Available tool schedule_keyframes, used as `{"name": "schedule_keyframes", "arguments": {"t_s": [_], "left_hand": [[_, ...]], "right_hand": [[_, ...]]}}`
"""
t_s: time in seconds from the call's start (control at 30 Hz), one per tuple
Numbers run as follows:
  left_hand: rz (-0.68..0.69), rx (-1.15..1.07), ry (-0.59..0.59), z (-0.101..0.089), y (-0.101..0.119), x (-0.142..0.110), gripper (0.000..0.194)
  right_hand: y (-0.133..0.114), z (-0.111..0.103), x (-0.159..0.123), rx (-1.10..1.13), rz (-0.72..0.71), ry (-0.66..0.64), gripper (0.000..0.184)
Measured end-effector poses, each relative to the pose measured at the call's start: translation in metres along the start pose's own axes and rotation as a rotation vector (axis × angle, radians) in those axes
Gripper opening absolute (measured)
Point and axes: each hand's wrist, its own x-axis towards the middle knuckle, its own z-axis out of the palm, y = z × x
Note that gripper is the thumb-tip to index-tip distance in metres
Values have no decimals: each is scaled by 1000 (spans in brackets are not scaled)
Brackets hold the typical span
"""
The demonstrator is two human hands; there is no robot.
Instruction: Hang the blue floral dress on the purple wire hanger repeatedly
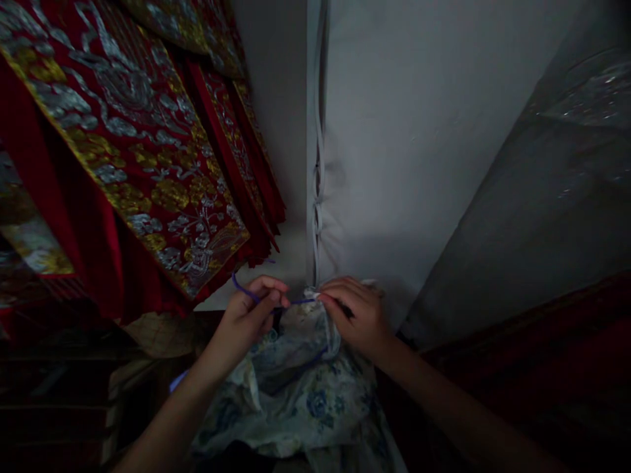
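My left hand pinches a thin purple cord, one end of which loops up past the knuckles. From those fingers the cord runs taut to the right. Fingers of my right hand are closed on a bunch of whitish fabric where the cord meets it; whether there is a knot I cannot tell in the dim light. Pale floral cloth with blue flowers hangs below both hands, and a further purple strand lies across it.
Red hangings embroidered in gold and silver fill the upper left. Behind my hands, a pale wall carries white cables running down to them. A wooden frame stands lower left, and a shiny plastic-like sheet is upper right.
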Motion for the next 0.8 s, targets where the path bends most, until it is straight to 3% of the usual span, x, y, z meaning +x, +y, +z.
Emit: {"name": "schedule_keyframes", "arguments": {"t_s": [0.07, 0.13, 0.2, 0.23, 0.27, 0.37, 0.43, 0.53, 0.6, 0.67, 0.73, 0.8], "left_hand": [[44, 34, 57, 3, 0, 4, 30], [82, 107, 102, 2, -1, 5, 25], [99, 178, 105, -3, 0, 3, 21], [105, 194, 94, -6, 1, 1, 20], [117, 195, 77, -9, 2, -1, 20], [177, 160, 34, -15, 9, -8, 26], [215, 172, 50, -16, 14, -6, 26], [291, 258, 173, -16, 19, 6, 23], [373, 324, 289, -17, 20, 17, 27], [477, 388, 395, -20, 19, 25, 38], [592, 460, 480, -24, 17, 25, 48], [715, 513, 582, -26, 14, 18, 50]], "right_hand": [[-19, 10, -10, 134, -125, 6, 10], [-35, 14, -20, 231, -294, -123, 15], [-37, 8, -24, 236, -394, -228, 22], [-31, 2, -23, 183, -373, -218, 27], [-22, -6, -20, 105, -294, -170, 31], [18, -38, -7, -86, 131, -64, 37], [38, -59, -3, 27, 388, -185, 27], [46, -80, -7, 364, 674, -346, 41], [43, -84, -8, 497, 827, -225, 46], [43, -84, 0, 555, 932, 13, 45], [49, -82, 20, 583, 969, 233, 43], [60, -81, 47, 613, 952, 372, 40]]}}
